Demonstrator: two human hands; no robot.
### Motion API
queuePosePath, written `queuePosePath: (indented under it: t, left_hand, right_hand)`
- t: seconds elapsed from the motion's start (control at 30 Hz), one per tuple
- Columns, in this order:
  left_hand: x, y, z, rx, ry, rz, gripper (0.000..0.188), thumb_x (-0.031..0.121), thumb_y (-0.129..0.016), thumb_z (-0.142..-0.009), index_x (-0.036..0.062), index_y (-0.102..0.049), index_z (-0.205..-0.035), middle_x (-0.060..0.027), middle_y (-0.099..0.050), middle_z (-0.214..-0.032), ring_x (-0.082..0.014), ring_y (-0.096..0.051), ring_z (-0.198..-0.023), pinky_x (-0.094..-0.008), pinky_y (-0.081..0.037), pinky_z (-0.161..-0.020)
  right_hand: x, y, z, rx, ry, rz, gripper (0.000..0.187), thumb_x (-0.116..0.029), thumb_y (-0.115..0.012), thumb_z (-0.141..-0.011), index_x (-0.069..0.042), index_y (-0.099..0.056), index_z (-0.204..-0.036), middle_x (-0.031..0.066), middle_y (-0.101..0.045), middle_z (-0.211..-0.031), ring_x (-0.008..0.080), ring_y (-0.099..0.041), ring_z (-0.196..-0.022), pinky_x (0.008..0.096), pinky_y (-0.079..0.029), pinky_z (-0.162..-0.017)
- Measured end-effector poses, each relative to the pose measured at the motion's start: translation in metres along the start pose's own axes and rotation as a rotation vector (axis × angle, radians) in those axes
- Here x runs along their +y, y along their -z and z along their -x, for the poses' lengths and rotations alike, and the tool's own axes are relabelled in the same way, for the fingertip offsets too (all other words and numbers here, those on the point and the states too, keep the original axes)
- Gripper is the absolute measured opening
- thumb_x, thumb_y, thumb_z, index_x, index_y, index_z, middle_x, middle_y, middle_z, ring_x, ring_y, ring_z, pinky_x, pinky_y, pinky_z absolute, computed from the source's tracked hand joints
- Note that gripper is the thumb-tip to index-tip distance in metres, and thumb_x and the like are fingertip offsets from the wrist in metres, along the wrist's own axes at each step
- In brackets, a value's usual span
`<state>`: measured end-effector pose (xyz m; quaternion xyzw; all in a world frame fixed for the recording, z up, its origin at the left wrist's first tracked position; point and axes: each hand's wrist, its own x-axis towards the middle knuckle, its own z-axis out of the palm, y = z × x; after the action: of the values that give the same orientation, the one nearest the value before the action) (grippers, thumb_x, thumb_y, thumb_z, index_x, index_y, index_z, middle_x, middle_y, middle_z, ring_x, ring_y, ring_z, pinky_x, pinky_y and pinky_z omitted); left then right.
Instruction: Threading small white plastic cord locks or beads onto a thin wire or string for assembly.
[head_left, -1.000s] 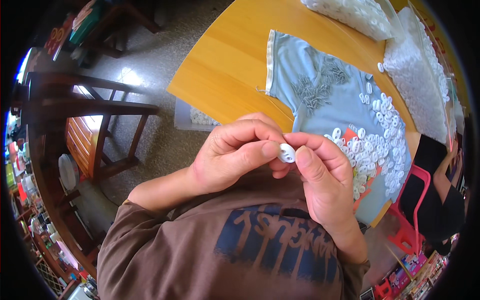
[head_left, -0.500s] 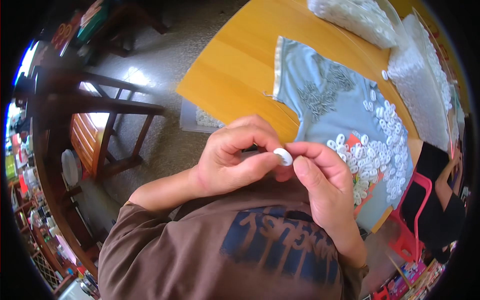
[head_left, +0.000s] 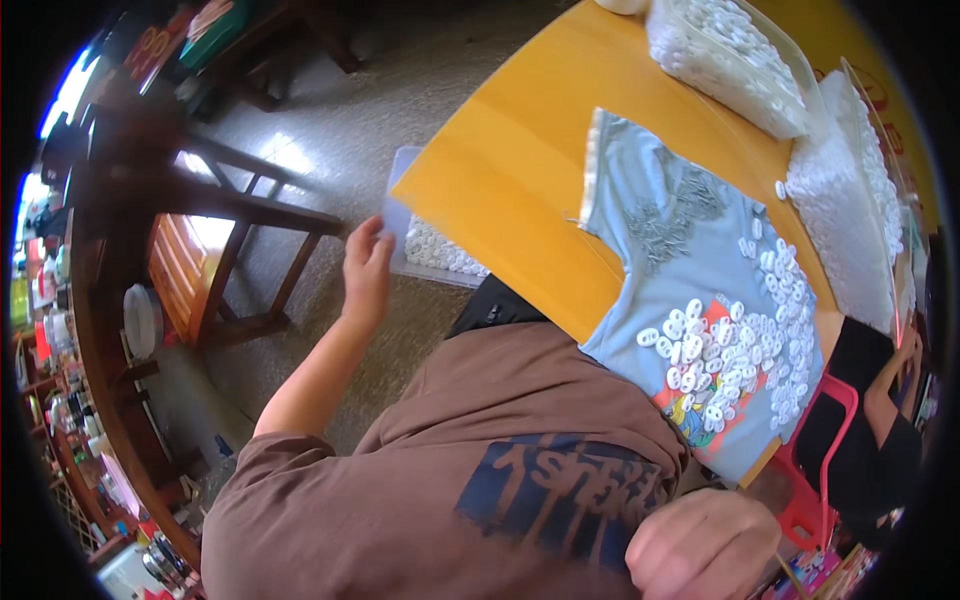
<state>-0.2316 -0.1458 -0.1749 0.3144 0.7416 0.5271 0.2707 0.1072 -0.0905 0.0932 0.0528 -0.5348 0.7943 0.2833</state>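
Left hand point(head_left: 368, 270) loosely curled, hold unclear, beside plastic box point(head_left: 399, 205); right hand point(head_left: 705, 548) curled, contents hidden, with cloth point(head_left: 640, 285) beyond under white pieces point(head_left: 742, 345), probably against rolling.

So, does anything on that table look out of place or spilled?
One small thing: a lone white piece lies on the bare wooden table, close beside a clear container, while the other loose pieces on the table lie on the blue cloth. It may have strayed. I see no obvious damage.

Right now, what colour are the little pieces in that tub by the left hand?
White pieces, shown best in the head view.
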Motion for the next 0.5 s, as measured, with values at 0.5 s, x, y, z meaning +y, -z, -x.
queuePosePath:
  t: [0.5]
  left_hand:
    - [0.189, -0.082, 0.032, -0.289, -0.823, 0.009, 0.019, -0.009, -0.054, -0.074, -0.0005, -0.056, -0.091, -0.0119, -0.056, -0.093, -0.0211, -0.054, -0.087, -0.0281, -0.042, -0.079]
  right_hand:
    - [-0.017, -0.002, 0.057, -0.062, 0.145, 0.031, 0.019, -0.012, -0.061, -0.08, 0.006, -0.062, -0.085, 0.0071, -0.051, -0.063, 0.0193, -0.05, -0.05, 0.0307, -0.035, -0.043]
